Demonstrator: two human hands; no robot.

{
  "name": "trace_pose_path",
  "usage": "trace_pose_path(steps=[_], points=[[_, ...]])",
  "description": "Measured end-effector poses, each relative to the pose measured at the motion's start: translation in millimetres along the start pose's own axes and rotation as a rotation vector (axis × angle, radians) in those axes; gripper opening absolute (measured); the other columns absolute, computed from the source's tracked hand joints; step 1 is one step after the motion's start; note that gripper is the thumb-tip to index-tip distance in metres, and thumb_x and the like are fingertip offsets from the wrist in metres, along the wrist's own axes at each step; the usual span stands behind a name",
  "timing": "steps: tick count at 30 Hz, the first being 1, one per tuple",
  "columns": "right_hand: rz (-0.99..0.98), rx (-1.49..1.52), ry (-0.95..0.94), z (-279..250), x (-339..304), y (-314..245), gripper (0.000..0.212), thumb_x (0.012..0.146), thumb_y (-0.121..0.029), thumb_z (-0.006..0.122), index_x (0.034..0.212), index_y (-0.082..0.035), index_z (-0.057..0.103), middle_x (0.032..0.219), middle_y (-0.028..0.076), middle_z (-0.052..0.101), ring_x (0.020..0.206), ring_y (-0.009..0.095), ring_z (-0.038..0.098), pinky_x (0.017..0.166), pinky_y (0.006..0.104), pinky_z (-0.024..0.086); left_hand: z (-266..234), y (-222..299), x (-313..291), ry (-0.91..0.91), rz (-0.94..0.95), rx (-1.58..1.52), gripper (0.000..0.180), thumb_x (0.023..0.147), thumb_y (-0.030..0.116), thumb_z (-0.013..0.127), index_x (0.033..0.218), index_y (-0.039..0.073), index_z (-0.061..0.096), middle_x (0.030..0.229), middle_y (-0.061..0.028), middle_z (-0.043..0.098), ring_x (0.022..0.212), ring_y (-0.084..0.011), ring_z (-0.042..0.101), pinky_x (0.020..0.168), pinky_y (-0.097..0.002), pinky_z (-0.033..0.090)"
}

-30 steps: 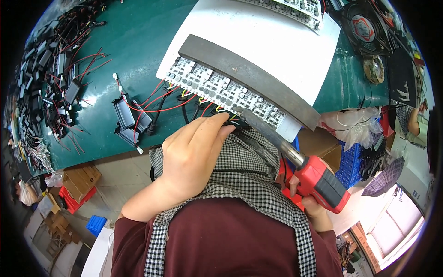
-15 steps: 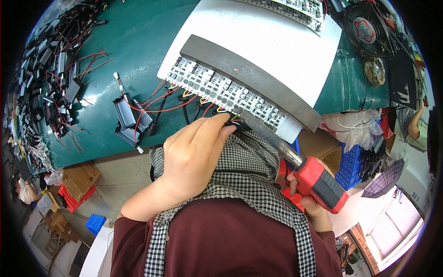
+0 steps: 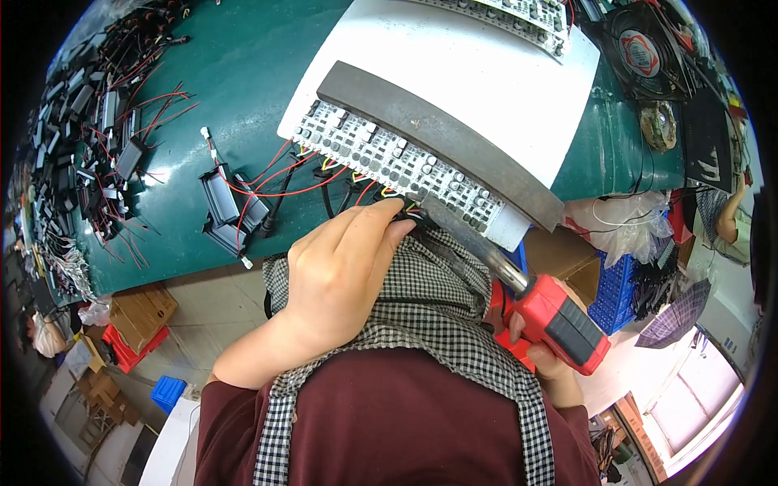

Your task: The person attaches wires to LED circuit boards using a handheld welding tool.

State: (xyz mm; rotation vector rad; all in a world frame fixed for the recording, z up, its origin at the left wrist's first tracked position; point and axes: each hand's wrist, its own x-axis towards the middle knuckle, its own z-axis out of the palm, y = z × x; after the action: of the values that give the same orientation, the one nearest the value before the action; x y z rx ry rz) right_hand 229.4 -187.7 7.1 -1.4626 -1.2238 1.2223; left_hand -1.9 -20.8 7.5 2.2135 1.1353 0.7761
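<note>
Two grips: left hand (image 3: 328, 271) pinching black multicore cable (image 3: 416, 216); right hand (image 3: 549, 364) clasping red-black soldering gun (image 3: 559, 318).
If the cable slips, we risk misalignment.

An electronics assembly workshop: populated circuit boards (image 3: 389, 158) line a green workbench (image 3: 251, 73) at 12 o'clock, black casings (image 3: 128, 159) heaped at 10, a red soldering gun (image 3: 563, 324) at 4.
</note>
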Motion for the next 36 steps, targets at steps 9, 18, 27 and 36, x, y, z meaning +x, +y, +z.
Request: trace_pose_path(steps=[9,18,27,36], points=[[0.020,0.074,0.085,4.7,-14.4,1.8,0.070,0.075,-0.022,0.074,0.127,0.010,0.040,0.074,0.011,0.065,0.064,0.019,0.066,0.062,0.0281,0.052,0.6,-0.6,0.0,0.011,0.008,-0.001,0.020,0.073,0.003,0.071,0.090,0.000,0.060,0.070,-0.0090,0.060,0.058,-0.0233,0.059,0.050,-0.0309,0.047],[-0.008,0.023,0.113,7.0,-14.0,2.0,0.068,0.079,-0.028,0.071,0.127,0.008,0.039,0.075,0.010,0.065,0.061,0.018,0.065,0.059,0.0262,0.051,0.3,-0.2,0.1,0.011,-0.004,-0.009,0.020,0.074,0.003,0.071,0.090,0.000,0.060,0.069,-0.0089,0.060,0.057,-0.0231,0.059,0.049,-0.0308,0.047],[0.076,-0.010,0.139,5.6,-23.1,6.7,0.060,0.077,-0.024,0.070,0.124,0.005,0.046,0.084,0.012,0.066,0.066,0.019,0.066,0.062,0.0281,0.051,0.1,0.1,1.0,0.013,0.008,0.000,0.019,0.074,0.004,0.071,0.089,0.001,0.060,0.069,-0.0091,0.060,0.057,-0.0233,0.059,0.049,-0.0309,0.047],[0.101,-0.212,0.085,-8.2,-44.8,22.5,0.060,0.068,-0.028,0.076,0.115,0.005,0.055,0.094,0.012,0.066,0.080,0.023,0.068,0.072,0.0310,0.052,-3.4,3.8,3.1,-0.016,0.038,0.075,0.020,0.074,0.005,0.070,0.090,0.001,0.059,0.069,-0.0069,0.056,0.055,-0.0221,0.056,0.047,-0.0309,0.045]])
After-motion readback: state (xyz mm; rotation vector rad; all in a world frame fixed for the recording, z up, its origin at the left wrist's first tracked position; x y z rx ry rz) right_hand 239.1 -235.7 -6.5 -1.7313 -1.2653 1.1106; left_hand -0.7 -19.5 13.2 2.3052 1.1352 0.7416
